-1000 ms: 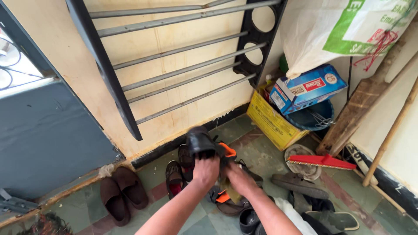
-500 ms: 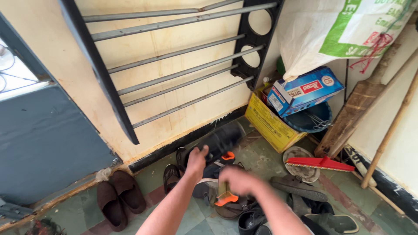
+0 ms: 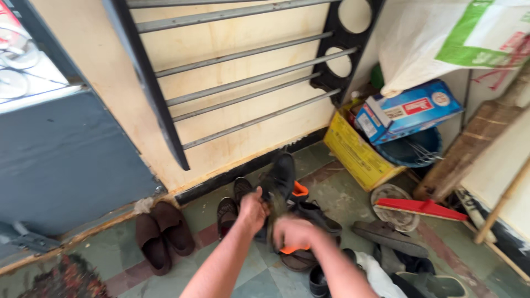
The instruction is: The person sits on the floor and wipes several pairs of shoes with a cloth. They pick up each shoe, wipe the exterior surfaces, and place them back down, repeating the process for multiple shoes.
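Slanted black rack [image 3: 165, 105] with grey bars leans against the wall. Brown slippers [image 3: 163, 234] lie beneath. Blue box [image 3: 408, 110] sits atop yellow crate [image 3: 356, 152]; red broom [image 3: 422, 208] nearby.

Cream wall [image 3: 232, 33], leaning slatted rack [image 3: 243, 77], green tiled floor [image 3: 353, 198].

I am holding a black shoe [image 3: 280, 177] in the fingers of my left hand [image 3: 252, 209], gripping it at its lower end. It is standing nearly upright, rising up and to the right of my fingers, dark and slightly worn. My right hand [image 3: 291, 232] is hovering blurred just below it, close by my left hand, above the floor.
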